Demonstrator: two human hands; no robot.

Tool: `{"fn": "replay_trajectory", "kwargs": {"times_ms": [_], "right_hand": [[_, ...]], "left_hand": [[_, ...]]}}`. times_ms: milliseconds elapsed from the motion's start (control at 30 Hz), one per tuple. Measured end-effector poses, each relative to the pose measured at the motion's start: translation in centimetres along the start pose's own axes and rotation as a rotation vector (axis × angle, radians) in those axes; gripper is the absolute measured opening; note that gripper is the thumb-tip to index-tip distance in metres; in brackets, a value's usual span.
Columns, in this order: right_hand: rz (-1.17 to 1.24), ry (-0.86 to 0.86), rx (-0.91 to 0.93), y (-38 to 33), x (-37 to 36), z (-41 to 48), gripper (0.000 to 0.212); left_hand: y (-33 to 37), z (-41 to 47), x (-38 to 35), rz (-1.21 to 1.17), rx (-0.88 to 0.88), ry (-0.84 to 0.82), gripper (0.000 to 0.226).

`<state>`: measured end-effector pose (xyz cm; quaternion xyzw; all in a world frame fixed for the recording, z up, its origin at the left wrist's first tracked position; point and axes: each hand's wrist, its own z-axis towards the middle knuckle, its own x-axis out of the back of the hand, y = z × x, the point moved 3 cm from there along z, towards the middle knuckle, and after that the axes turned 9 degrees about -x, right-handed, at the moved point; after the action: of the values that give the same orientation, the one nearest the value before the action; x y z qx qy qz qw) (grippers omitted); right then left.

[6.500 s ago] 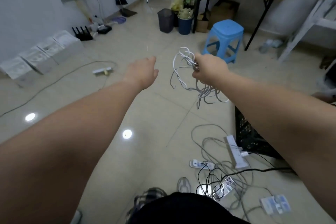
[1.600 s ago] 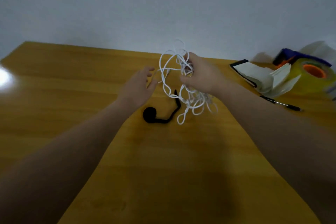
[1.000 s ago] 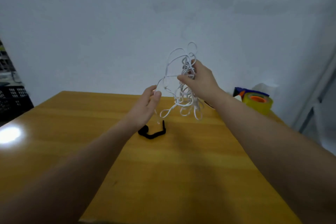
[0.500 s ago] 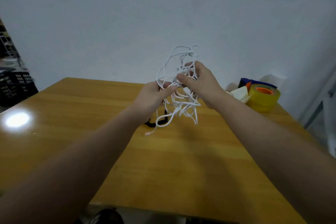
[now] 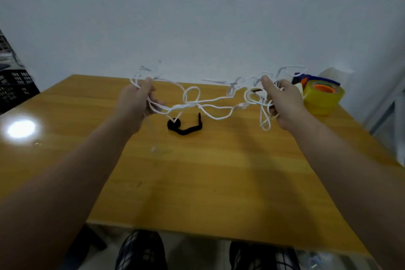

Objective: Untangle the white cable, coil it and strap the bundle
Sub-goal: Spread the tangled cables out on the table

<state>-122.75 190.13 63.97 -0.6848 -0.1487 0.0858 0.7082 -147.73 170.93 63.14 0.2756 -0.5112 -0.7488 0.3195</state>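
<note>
Untangling step: left hand (image 5: 137, 99) and right hand (image 5: 282, 103), each gripping white cable (image 5: 197, 103), hold it apart above the worktop (image 5: 197, 171); next, work that middle knot loose.

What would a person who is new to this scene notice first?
First, the white cable, stretched in tangled loops above the table between the left hand and the right hand, each closed on a bunch of it. Under the cable, a black strap lies curled on the wood. At the far right edge stands a yellow tape roll.
</note>
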Motion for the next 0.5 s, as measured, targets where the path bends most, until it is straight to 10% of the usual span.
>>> {"fn": "replay_trajectory", "kwargs": {"times_ms": [200, 367, 500], "right_hand": [[-0.036, 0.011, -0.224, 3.4, -0.3, -0.6, 0.039], [-0.011, -0.162, -0.347, 5.6, -1.6, -2.6, 0.026], [0.082, -0.196, -0.254, 5.4, -3.0, -3.8, 0.010]], "left_hand": [[-1.7, -0.9, -0.8, 0.075, 0.061, 0.094, 0.042], [-4.1, -1.4, -0.1, 0.716, 0.226, -0.108, 0.061], [-1.9, -3.9, -2.7, 0.892, -0.098, -0.137, 0.060]]}}
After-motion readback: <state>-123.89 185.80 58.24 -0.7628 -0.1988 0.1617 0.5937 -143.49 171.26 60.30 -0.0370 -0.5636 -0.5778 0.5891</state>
